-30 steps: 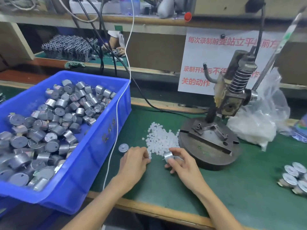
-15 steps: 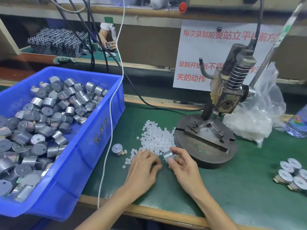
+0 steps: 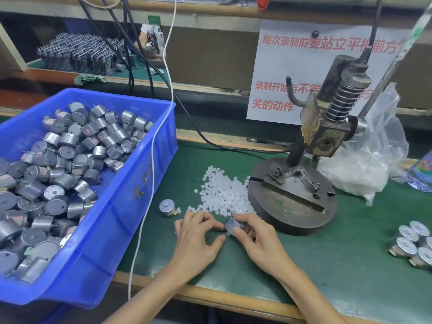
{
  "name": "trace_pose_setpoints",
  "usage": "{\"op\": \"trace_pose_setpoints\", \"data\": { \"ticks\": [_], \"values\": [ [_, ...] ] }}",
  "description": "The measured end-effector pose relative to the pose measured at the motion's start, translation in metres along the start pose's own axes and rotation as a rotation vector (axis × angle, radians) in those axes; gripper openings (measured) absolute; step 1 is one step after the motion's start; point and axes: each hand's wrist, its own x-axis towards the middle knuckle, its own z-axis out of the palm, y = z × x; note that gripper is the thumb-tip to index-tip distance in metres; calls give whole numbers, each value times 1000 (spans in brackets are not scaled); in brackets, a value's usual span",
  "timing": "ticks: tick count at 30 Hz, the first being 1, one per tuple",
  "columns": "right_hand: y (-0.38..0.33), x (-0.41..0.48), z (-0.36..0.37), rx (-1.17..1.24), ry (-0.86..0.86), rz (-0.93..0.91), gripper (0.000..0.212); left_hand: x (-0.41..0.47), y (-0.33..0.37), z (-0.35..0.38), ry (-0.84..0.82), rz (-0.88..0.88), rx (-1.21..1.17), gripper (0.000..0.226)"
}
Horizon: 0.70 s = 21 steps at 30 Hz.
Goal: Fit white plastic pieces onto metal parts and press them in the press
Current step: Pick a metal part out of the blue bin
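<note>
left hand off white pile, fingers grip unclear; right hand pinches metal part.

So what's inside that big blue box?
Lots of small round metal parts, piled up in the blue box. The pile hides whatever lies underneath.

A green-topped workbench with wooden edging, shelf above.
</note>
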Motion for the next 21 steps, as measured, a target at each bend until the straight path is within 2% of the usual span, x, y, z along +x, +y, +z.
{"op": "trace_pose_setpoints", "data": {
  "ticks": [6, 8, 11, 15, 18, 21],
  "values": [
    [1, 1, 0, -14, 24, -22, 32, 1, 1, 1, 6, -37, -7, 9],
    [1, 1, 0, -39, 36, -42, 27, 1, 1, 1, 12, -34, -13, 7],
    [-2, 0, 1, -178, 30, -164, 18, 1, 1, 2, 24, -33, -18, 6],
    [1, -2, 0, -397, -37, -294, 27, 0, -2, 3, 34, -38, -19, 12],
    [2, 1, -2, -330, -43, -267, 23, 0, -4, 3, 26, -21, -26, 14],
    [2, 2, -4, -154, 29, -175, 17, 0, -2, 1, 0, -2, -24, 17]
  ]
}}
